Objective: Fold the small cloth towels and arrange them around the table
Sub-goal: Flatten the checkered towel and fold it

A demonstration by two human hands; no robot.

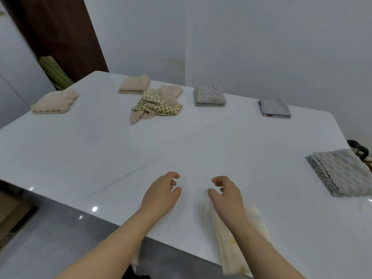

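I log: left hand (161,193) and right hand (227,195) over the near table (100,154), fingers loosely curled, holding nothing.
Pale yellow towel (221,242): near edge, under my right forearm.
Far side: left beige towel (54,101), second beige towel (134,85), unfolded checked heap (156,104), grey towel (209,96), bluish-grey towel (274,108).
Right edge: grey scalloped towel (342,172).

Single view from a wide-angle camera worn on the head, which faced forward and down over the white table (201,137) from its near edge. The forearms extended from 6 o'clock, and the left hand (161,192) and right hand (227,193) were close beneath the lens. The far edge and wall (261,47) lay well away at 12 o'clock. The near edge ran obliquely from 9 toward 5 o'clock.
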